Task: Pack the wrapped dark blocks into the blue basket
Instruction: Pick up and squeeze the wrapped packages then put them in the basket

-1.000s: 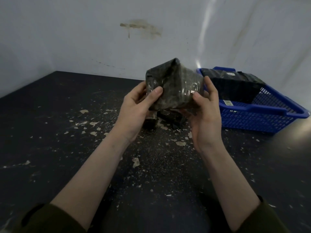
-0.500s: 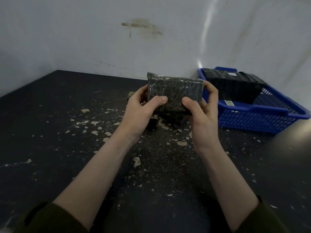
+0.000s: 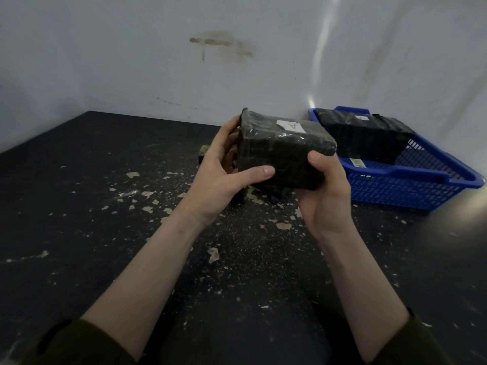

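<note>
We see both hands holding one wrapped dark block (image 3: 284,151) up in the air above the tabletop (image 3: 79,206), just left of the blue basket (image 3: 411,177) and apart from it. The left hand (image 3: 224,177) grips the block's left end: its fingers (image 3: 229,133) curl round the far side and its thumb (image 3: 259,171) presses flat on the near face. The right hand (image 3: 326,196) cups the lower right corner from beneath, thumb (image 3: 319,159) bent against the near face; its other fingers lie behind the block, so we cannot tell how they sit. The block is tilted, and a white label (image 3: 290,125) shows on its upper face. More wrapped dark blocks (image 3: 369,138) stand packed in the basket's far end, against the wall. Pale flakes (image 3: 283,226) and fine grit are scattered over the dark tabletop beneath our hands.
</note>
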A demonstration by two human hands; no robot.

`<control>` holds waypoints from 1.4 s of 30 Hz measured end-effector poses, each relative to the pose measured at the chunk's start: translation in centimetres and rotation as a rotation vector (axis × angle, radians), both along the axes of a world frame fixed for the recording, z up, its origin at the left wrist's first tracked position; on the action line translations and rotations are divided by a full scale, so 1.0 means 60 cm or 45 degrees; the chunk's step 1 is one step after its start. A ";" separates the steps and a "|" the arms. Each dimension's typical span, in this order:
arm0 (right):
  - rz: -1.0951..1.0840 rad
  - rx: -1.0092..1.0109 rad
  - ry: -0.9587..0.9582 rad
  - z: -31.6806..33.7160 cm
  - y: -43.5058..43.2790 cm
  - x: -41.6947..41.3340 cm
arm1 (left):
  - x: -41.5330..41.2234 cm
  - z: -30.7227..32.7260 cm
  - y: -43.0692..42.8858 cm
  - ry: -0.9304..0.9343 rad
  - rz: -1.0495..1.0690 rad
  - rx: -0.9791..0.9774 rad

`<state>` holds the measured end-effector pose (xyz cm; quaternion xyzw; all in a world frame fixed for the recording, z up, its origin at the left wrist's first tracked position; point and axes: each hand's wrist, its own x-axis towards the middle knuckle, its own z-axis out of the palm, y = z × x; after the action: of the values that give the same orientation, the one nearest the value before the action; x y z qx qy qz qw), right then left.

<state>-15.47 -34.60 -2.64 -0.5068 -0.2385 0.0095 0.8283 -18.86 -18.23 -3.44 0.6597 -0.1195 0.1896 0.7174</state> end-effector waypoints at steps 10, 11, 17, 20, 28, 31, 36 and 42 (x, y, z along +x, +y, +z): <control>-0.098 -0.229 -0.008 -0.002 -0.015 0.025 | 0.011 -0.011 0.004 -0.078 0.380 0.607; -0.109 -0.212 -0.010 -0.002 -0.014 0.024 | 0.011 -0.010 0.006 -0.056 0.330 0.600; -0.099 -0.081 -0.037 0.008 -0.005 0.007 | 0.007 0.011 -0.001 0.006 0.162 -0.065; -0.066 -0.059 0.055 0.011 -0.006 -0.003 | 0.010 0.015 -0.019 0.120 0.145 -0.416; -0.012 -0.405 0.144 0.028 -0.080 -0.020 | 0.012 0.044 -0.073 0.174 0.090 -0.267; -0.130 -0.514 0.063 0.055 -0.144 -0.027 | 0.022 0.081 -0.106 0.175 -0.097 -0.045; -0.125 -0.541 -0.004 0.093 -0.191 -0.021 | 0.046 0.133 -0.130 0.175 -0.312 0.197; -0.165 -0.486 0.091 0.144 -0.251 0.012 | 0.109 0.183 -0.187 0.137 -0.331 0.424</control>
<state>-14.78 -49.68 6.00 -0.6681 -0.1698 0.0191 0.7242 -12.33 -29.44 7.56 0.7573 -0.1946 0.0376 0.6223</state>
